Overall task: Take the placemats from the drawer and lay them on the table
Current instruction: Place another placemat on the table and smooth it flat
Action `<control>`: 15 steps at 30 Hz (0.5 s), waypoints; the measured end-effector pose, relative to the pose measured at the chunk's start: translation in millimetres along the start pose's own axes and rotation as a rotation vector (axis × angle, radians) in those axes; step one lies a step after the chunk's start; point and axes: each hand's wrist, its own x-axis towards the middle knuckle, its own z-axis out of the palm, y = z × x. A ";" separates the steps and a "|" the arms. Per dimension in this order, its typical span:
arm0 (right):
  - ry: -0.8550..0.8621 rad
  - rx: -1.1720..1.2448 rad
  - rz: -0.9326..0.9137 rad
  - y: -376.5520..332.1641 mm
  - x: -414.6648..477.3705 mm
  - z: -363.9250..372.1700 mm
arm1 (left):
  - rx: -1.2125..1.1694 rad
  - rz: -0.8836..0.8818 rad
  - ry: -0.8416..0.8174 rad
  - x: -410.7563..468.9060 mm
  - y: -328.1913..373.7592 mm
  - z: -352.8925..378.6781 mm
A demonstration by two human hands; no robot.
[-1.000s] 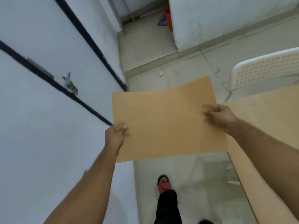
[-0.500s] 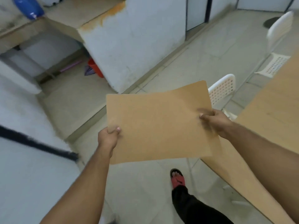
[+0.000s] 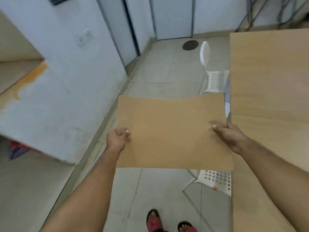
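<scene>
Both thumbs (image 3: 125, 132) lay on top of the tan placemat (image 3: 172, 131), the left hand (image 3: 117, 139) pinching its edge away from the table (image 3: 267, 77), the right hand (image 3: 229, 136) the edge nearest it. Held aloft, it perhaps overlapped the table's rim, above a white chair (image 3: 217, 180).

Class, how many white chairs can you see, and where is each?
2. The far chair stands beside the table; the near chair shows below the held placemat, which partly hides it.

One head-worn view looks forward and down, close beside the table (image 3: 267, 72).
</scene>
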 end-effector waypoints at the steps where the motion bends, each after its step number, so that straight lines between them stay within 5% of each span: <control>1: 0.049 0.020 -0.003 1.2 3.1 -5.7 | 0.019 0.028 -0.057 18.8 10.7 15.4; 8: 0.475 0.212 0.039 19.0 -28.7 -30.9 | 0.153 0.189 -0.470 95.3 72.4 132.3; 15: 0.913 0.492 0.083 91.5 -100.7 -63.3 | 0.329 0.357 -0.852 49.7 103.6 273.7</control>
